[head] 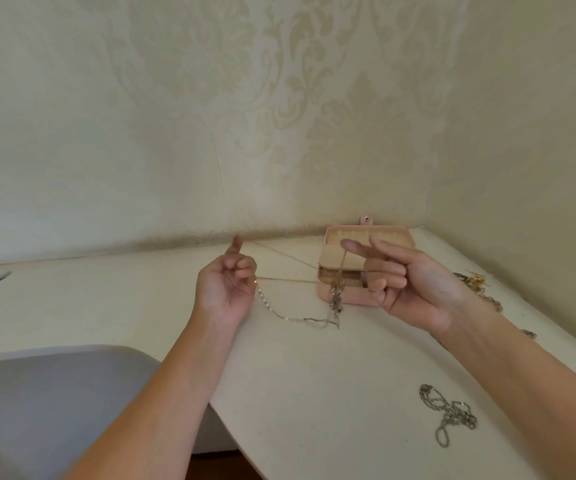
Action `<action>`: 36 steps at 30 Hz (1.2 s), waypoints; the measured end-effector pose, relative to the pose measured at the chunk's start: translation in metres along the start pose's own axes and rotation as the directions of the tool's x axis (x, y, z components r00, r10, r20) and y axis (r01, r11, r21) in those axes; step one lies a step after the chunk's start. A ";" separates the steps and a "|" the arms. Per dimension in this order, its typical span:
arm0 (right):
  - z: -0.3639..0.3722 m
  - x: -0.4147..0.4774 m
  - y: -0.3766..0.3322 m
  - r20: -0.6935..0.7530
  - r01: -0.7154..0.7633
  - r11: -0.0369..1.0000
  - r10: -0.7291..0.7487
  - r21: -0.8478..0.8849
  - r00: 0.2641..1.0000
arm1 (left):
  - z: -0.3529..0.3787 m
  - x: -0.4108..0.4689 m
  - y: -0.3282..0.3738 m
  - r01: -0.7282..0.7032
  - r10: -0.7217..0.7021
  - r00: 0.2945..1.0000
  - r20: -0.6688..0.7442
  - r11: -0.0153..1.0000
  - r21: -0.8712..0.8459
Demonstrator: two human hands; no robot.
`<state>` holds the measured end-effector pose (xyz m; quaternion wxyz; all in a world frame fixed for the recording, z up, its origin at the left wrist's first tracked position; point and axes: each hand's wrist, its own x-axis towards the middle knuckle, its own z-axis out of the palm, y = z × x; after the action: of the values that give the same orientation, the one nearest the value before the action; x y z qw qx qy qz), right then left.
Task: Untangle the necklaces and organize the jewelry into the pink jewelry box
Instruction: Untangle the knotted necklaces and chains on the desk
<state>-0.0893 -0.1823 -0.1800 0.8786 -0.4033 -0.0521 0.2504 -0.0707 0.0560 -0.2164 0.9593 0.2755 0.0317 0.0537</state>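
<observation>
From the head view, my left hand point(226, 289) is raised palm up, forefinger pointing upward and the other fingers curled in, pinching one end of the tangled necklaces point(335, 301) at their tips. From there thin gold strands run across toward my right hand point(414, 289), and a flat silvery length drops from below my left fingers onto the table point(297, 375). My right hand is held with its fingers loosely spread and mostly straight, and a strand is draped over the forefinger, with the knotted clump dangling below it. I cannot tell whether my thumb presses on that strand. Just behind my right fingertips sits the pink jewelry box point(345, 299), open, its lid point(366, 237) leaning back against the wall point(279, 133). The inside is beige and lined, but my fingers cover part of it and I cannot tell what lies in its compartments. A gold piece point(475, 281) lies just beyond my right wrist. A silver chain point(447, 412) lies heaped on the table below my right forearm, well apart from the box.
</observation>
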 end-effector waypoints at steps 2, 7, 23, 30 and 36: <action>0.003 -0.002 0.002 0.009 -0.041 0.999 0.042 -0.021 0.999 | 0.002 -0.004 0.000 0.083 -0.084 0.994 0.071 0.996 0.016; 0.003 -0.006 -0.004 -0.038 -0.110 0.983 0.105 -0.144 0.994 | 0.001 -0.014 -0.002 0.251 -0.292 0.919 0.265 0.952 0.178; -0.010 -0.013 0.001 -0.261 -0.297 0.332 0.150 -0.895 0.954 | -0.008 -0.053 0.003 0.140 -0.261 0.963 0.070 0.701 0.699; -0.005 0.015 0.044 0.010 0.124 0.234 -0.436 -0.964 0.900 | -0.011 -0.045 0.005 0.051 -0.082 0.997 -0.006 0.553 0.832; -0.001 0.016 0.056 0.328 0.279 -0.172 -0.466 -0.945 0.822 | -0.020 -0.033 0.002 -0.054 0.255 0.967 0.007 0.177 0.983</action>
<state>-0.0973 -0.1440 -0.2239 0.3528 -0.8817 -0.2699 -0.1589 -0.1057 0.0641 -0.2313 0.5496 0.8167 0.1066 0.1401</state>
